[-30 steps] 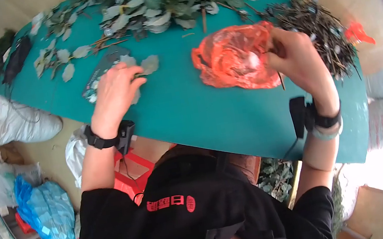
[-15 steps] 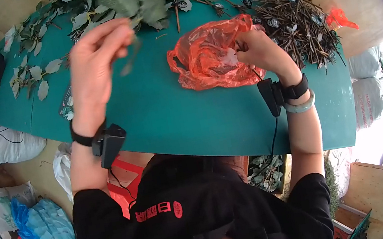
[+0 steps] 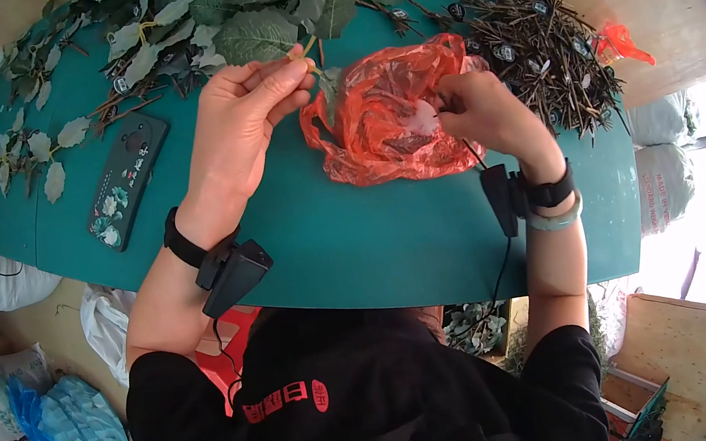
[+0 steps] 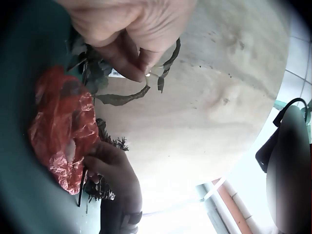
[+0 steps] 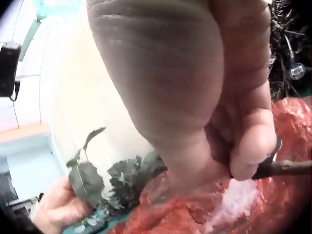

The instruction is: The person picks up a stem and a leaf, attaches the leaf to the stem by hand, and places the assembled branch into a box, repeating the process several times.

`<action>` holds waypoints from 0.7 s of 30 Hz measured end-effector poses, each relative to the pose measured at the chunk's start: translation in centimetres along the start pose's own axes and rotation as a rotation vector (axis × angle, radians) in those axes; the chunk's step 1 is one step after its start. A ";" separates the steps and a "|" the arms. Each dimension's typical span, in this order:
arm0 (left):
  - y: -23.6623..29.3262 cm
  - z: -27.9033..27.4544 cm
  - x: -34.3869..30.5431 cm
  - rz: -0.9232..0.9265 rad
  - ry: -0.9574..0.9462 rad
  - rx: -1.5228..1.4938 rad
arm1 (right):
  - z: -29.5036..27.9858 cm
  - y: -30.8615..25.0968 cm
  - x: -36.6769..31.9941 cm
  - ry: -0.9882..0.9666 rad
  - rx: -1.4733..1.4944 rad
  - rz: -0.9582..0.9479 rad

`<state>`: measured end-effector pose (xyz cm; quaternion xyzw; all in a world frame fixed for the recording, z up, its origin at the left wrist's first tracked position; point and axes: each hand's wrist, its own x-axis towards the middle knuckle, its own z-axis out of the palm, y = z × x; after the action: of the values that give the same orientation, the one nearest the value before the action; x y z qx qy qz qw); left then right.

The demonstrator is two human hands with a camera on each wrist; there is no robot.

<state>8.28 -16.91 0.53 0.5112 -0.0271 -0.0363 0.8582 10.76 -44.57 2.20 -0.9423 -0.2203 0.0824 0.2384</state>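
Observation:
My left hand [image 3: 241, 123] pinches a sprig of green leaves [image 3: 257, 37] by its light stalk, between thumb and fingertips. In the left wrist view, thin leaves [image 4: 122, 99] spread from that pinch. A crumpled red plastic bag [image 3: 351, 151] lies on the table to the right of this hand, with a white clump [image 3: 423, 117] inside its opening. Over the bag's right side, my right hand [image 3: 488, 111] grips a thin brown stem [image 5: 292, 168], whose lower end points toward me. Part of the stem is hidden in the fingers.
Leafy branches [image 3: 186, 39] heap along the back of the green table [image 3: 348, 249]. Bundled brown stems [image 3: 543, 52] with round dark tags lie at right, beside a red plastic scrap [image 3: 623, 46]. A phone in a flowered case [image 3: 124, 183] lies at left.
My left hand has lifted the leaf sprig from beside the phone and carried it rightward toward the bag, uncovering the phone. My right hand stays at the bag with the stem.

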 end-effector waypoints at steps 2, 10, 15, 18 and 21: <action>-0.1 0.0 -0.1 -0.018 -0.015 -0.043 | -1.3 0.1 -0.5 -0.063 0.242 0.045; -1.6 1.5 -1.1 -0.088 0.040 -0.048 | -3.6 -5.0 -2.0 -0.241 0.761 0.109; -1.9 2.6 -2.1 -0.032 -0.015 -0.055 | -2.2 -9.8 -3.3 -0.121 0.805 0.057; -1.9 3.0 -2.7 0.065 -0.057 -0.012 | 0.1 -10.3 -3.3 0.117 0.690 -0.143; -1.9 3.4 -3.0 0.085 -0.058 0.014 | 0.2 -10.0 -3.4 0.265 0.561 -0.224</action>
<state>4.92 -20.45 0.46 0.5145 -0.0739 -0.0147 0.8541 3.98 -38.15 7.05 -0.8122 -0.2584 -0.0102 0.5229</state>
